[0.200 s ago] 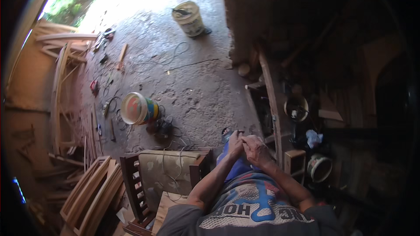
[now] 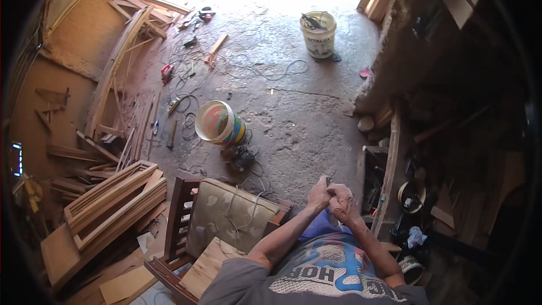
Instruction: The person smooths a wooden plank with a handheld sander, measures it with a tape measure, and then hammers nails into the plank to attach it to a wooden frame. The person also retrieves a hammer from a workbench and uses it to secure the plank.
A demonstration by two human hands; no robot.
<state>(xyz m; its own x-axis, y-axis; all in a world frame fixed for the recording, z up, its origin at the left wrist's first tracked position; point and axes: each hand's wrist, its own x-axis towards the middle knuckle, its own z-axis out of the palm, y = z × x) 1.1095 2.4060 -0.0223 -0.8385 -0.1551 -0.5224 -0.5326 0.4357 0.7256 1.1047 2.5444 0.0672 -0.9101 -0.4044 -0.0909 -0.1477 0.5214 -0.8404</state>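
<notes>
My left hand [image 2: 319,193] and my right hand [image 2: 342,201] meet in front of my body, above the blue cloth over my legs. The fingers of both are curled in and pressed close together. Whatever may be between them is hidden or too small to make out. Just left of my left forearm stands a wooden armchair [image 2: 176,220] with a patterned cushion [image 2: 217,217], a cable lying across it, and a bare board [image 2: 212,265] at its near side.
On the concrete floor are a paint bucket [image 2: 232,128], a dark corded tool [image 2: 244,159], tangled cables and a hammer [image 2: 171,134]. A cream bucket [image 2: 320,42] stands farther off. Curved wooden frames [image 2: 116,203] are stacked at left; a cluttered wooden shelf [image 2: 389,164] is at right.
The view has swung left, so the buckets and chair now sit farther right in the picture. My hands stay together with fingers curled.
</notes>
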